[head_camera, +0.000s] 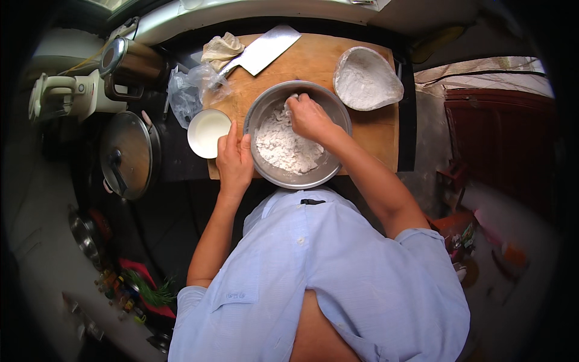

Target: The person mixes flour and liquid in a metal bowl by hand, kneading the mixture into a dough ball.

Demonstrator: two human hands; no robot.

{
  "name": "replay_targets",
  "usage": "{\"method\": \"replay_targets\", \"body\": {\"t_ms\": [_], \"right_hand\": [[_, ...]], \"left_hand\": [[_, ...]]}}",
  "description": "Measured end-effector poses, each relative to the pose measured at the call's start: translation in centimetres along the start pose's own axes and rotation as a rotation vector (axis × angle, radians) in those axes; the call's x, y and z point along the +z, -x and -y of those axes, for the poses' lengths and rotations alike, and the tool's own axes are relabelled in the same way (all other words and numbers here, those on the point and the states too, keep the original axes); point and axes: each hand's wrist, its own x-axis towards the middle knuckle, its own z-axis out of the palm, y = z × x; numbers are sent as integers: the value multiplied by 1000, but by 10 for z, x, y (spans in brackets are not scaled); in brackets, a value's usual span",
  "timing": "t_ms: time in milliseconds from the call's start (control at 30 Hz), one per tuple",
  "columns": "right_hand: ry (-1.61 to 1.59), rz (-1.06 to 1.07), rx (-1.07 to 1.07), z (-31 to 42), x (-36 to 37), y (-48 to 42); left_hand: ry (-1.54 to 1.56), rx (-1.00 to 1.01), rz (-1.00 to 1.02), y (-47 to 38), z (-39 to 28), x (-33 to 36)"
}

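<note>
A round metal basin (342, 118) stands at the near edge of a wooden board, with lumpy, shaggy flour (286, 151) inside it. My right hand (310, 118) reaches into the basin, fingers curled down onto floury clumps by its far wall; the fingertips are partly hidden. Between the basin and a small white bowl (191, 134) is my left hand (236, 158). Its thumb lies against the basin's left rim, and its forefinger is beside the bowl's right edge. A pale liquid appears to be in that bowl. Whether the left hand grips either vessel is unclear.
On the wooden board (373, 142) lie a cleaver (271, 49) and a crumpled cloth (221, 49). A flour-filled container (368, 81) stands at the right. Leftward are a clear plastic bag (187, 92), a lidded pan (127, 154), a lidded pot (140, 63) and a white appliance (88, 92).
</note>
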Motion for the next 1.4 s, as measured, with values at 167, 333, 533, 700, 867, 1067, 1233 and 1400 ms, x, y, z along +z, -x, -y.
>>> {"method": "replay_targets", "body": {"t_ms": [167,333,533,700,867,1067,1233,1400], "right_hand": [[-136,-129,-65,21,23,-22],[-70,-27,-645,17,63,-20],[81,173,-832,19,34,-38],[-145,-41,213,-15,13,-39],[-114,-155,97,-7,29,-31],[-196,-11,-479,12,64,2],[115,355,-776,-5,40,31],[168,133,-611,-40,19,13]], "left_hand": [[315,-255,-163,25,4,54],[469,-207,-212,18,5,60],[309,-92,-276,13,8,60],[295,-118,-262,9,9,60],[364,-83,-257,5,5,67],[399,-66,-235,-10,15,68],[304,-82,-143,-17,6,56],[295,-65,-149,-16,10,57]]}}
